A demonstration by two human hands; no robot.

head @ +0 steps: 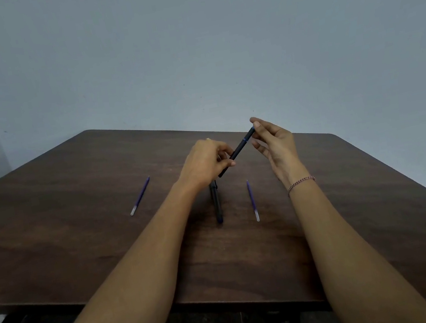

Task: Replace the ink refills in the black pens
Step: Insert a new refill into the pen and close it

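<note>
Head view: L hand [205, 162] grips lower end of black pen [240, 146], held tilted above mid tabletop [79, 238], nearer far edge; R hand [277, 145] fingers [257, 123] pinch its upper end; 2nd black pen [216, 205] lies flat beneath; blue refill [252, 199] near its right; 2nd refill [140, 196] toward left edge.

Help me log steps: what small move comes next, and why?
Probably twist the pen apart: the left hand grips its lower end, the right hand pinches its top, it looks closed, and a refill lies nearby on the table.
</note>
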